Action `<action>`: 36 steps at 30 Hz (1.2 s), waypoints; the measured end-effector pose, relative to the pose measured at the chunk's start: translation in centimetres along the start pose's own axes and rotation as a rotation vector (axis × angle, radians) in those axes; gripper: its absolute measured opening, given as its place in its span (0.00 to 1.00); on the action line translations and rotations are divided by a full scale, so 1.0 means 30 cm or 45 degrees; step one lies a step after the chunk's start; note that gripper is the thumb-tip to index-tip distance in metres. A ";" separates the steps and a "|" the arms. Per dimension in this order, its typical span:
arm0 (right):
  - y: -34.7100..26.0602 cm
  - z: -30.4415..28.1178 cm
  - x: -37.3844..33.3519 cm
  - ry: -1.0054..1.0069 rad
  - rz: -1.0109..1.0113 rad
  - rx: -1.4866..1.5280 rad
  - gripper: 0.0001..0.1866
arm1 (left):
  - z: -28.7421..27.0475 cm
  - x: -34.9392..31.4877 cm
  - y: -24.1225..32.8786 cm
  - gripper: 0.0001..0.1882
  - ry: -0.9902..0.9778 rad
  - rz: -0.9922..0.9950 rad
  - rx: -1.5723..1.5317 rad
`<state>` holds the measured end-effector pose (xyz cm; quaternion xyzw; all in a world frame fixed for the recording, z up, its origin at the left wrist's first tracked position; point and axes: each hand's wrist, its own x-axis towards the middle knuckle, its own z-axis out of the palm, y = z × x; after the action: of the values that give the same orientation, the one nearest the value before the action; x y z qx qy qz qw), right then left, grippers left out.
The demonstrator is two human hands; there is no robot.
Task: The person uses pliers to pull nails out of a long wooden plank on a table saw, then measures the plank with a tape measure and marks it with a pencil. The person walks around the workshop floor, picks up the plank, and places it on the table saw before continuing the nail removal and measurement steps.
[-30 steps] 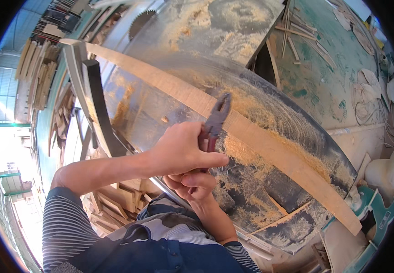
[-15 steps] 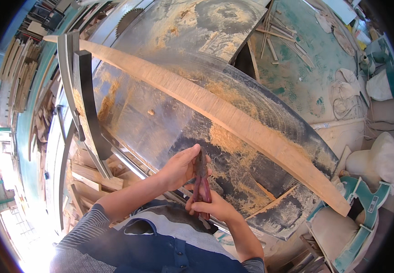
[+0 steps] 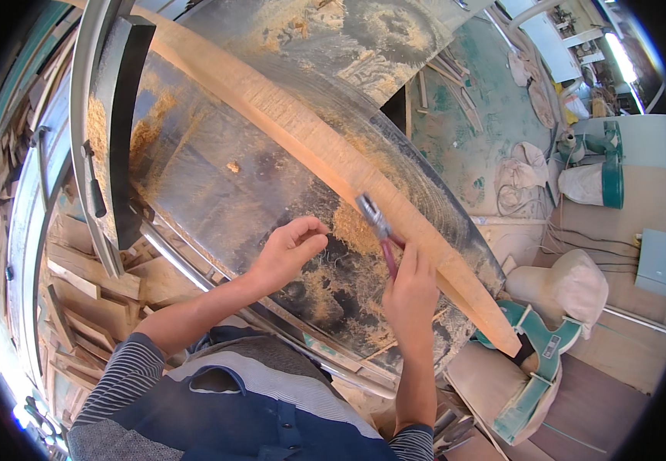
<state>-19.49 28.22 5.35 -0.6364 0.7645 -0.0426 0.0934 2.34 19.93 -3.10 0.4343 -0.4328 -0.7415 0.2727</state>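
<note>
My right hand (image 3: pixel 412 296) grips a pair of pliers (image 3: pixel 373 215) by the red handles. Their metal jaws point up and away from me, in front of the long curved wooden beam (image 3: pixel 287 115). To the left, apart from the pliers, is my left hand (image 3: pixel 293 247), its fingers curled and thumb close to the forefinger. Whatever it pinches, if anything, is too small to make out. Both hands are above the dark, sawdust-covered machine table (image 3: pixel 271 188), on which the beam lies slantwise.
A dark upright fence (image 3: pixel 129 115) stands at the left of the table. Stacked offcuts (image 3: pixel 94 307) lie on the near left. Green machine parts (image 3: pixel 533 369) are by the beam's right end, with a pale dust bag (image 3: pixel 579 284) behind. Thin wood strips (image 3: pixel 460 92) lie on the far floor.
My left hand has let go of the pliers and is apart from them. My right hand has carried the pliers right and away from me, toward the beam. The whole view has shifted.
</note>
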 end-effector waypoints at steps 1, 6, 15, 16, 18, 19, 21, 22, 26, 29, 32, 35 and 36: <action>-0.004 -0.011 0.035 -0.004 0.008 -0.008 0.35 | -0.002 -0.001 0.001 0.13 -0.004 -0.009 0.093; -0.023 -0.012 0.157 0.084 -0.106 -0.140 0.34 | -0.052 0.008 0.004 0.11 0.089 0.314 0.497; -0.074 0.048 0.198 0.032 -0.110 -0.125 0.30 | -0.235 0.131 0.099 0.12 0.355 0.831 0.858; -0.076 0.049 0.201 0.017 -0.112 -0.139 0.30 | -0.251 0.146 0.120 0.12 0.360 0.874 0.894; -0.077 0.047 0.210 0.057 -0.175 -0.154 0.29 | -0.277 0.179 0.162 0.12 0.372 0.941 0.944; -0.073 0.043 0.216 0.057 -0.183 -0.167 0.29 | -0.286 0.196 0.182 0.12 0.380 0.964 0.959; -0.067 0.034 0.229 0.041 -0.209 -0.183 0.29 | -0.295 0.224 0.212 0.12 0.384 1.000 0.981; -0.065 0.029 0.233 0.022 -0.204 -0.166 0.28 | -0.297 0.236 0.223 0.12 0.383 1.012 0.990; -0.066 0.013 0.241 -0.087 -0.139 -0.162 0.21 | -0.264 0.240 0.203 0.11 0.367 0.864 0.807; -0.066 0.004 0.251 -0.056 -0.184 -0.256 0.15 | -0.169 0.195 0.126 0.11 0.182 0.535 0.503; -0.066 0.006 0.259 -0.046 -0.168 -0.199 0.14 | -0.047 0.123 0.043 0.11 -0.233 0.132 0.148; -0.076 0.016 0.260 -0.098 -0.081 -0.114 0.14 | 0.065 0.118 -0.002 0.20 -0.458 -0.120 -0.285; -0.080 0.019 0.258 -0.119 -0.051 -0.097 0.15 | 0.101 0.129 -0.009 0.23 -0.501 -0.206 -0.453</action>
<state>-18.39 20.21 4.55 -0.6559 0.7475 0.0144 0.1038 -2.17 18.28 -4.16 0.2602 -0.3044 -0.8953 0.1953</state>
